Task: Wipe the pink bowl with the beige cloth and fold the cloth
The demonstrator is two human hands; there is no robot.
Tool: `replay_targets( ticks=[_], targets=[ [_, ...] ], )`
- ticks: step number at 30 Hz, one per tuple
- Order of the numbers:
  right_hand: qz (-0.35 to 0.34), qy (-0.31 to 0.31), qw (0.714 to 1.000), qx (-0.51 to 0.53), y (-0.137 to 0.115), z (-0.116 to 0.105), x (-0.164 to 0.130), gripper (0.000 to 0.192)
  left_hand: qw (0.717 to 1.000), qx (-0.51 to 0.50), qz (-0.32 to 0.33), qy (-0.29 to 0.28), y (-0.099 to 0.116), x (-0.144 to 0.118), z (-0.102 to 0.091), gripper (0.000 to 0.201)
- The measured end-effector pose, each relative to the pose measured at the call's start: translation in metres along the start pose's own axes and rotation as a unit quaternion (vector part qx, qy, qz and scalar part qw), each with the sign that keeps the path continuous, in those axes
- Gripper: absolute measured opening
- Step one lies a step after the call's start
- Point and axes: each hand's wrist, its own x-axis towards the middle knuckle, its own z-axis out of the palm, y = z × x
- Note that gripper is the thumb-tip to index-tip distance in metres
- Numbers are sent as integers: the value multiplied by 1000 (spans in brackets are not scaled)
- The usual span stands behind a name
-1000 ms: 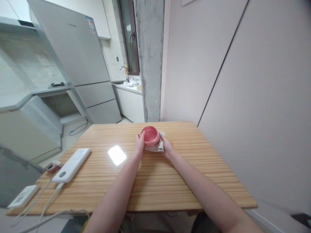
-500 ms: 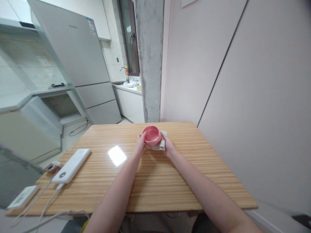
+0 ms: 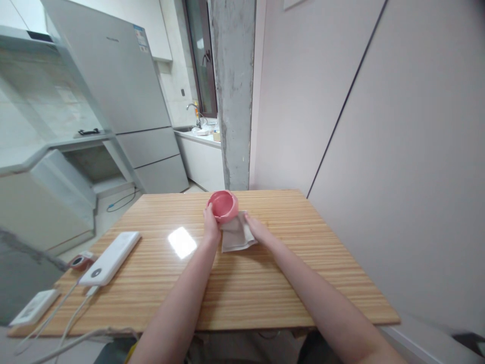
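A pink bowl (image 3: 223,206) is tilted so that its hollow faces me, over the far middle of the table. My left hand (image 3: 210,222) grips it by its left side, thumb at the rim. Just right of and below the bowl, a light grey cloth (image 3: 238,236) hangs spread out, its upper part touching or close behind the bowl. My right hand (image 3: 254,227) holds the cloth by its right edge, the fingers partly hidden by it.
The wood-grain table (image 3: 303,283) carries a white power bank (image 3: 109,259) with cables on the left. Beside it are a small reddish device (image 3: 80,262) and a white power strip (image 3: 35,307). A concrete pillar (image 3: 235,101) and a pale wall (image 3: 341,162) stand beyond.
My left hand has moved the bowl left and slightly up. The cloth, bunched under the bowl before, now hangs unfolded beside and below it in my right hand.
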Motion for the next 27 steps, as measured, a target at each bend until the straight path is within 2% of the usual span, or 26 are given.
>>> replay_targets(
  ticks=[2, 5, 7, 9, 11, 14, 15, 16, 19, 21, 24, 27],
  targets=[
    [-99, 1, 986, -135, -9, -7, -4, 43, 1000, 14, 4, 1, 0, -2, 0, 39],
    [-229, -82, 934, -260, -21, -11, -8, 63, 999, 41, -16, -26, -4, -7, 4, 39],
    [-260, -116, 910, -300, -24, -11, -7, 54, 995, 56, -47, -72, -7, -10, 7, 41],
    [-263, -89, 906, -321, -21, -13, -1, 34, 986, 54, -84, -137, -10, -11, 9, 44],
    [-250, -32, 910, -331, -16, -23, 10, 23, 975, 51, -108, -186, -13, -11, 10, 46],
    [-205, 85, 902, -371, -9, -55, 29, 22, 961, 153, -72, -220, -18, -10, 5, 41],
    [-186, 128, 892, -392, -7, -68, 34, 23, 944, 219, -36, -245, -19, -10, 3, 37],
    [-169, 170, 880, -411, -5, -82, 38, 23, 914, 291, 7, -284, -20, -12, 0, 32],
    [-139, 275, 842, -442, 0, -118, 45, 25, 784, 447, 127, -412, -19, -18, -6, 27],
    [-127, 313, 828, -448, 3, -134, 46, 24, 721, 491, 164, -461, -16, -23, -7, 29],
    [-113, 330, 823, -449, 7, -143, 46, 25, 678, 521, 167, -491, -12, -27, -6, 39],
    [-101, 329, 825, -449, 10, -143, 46, 26, 674, 530, 174, -484, -11, -28, -5, 34]
  ],
)
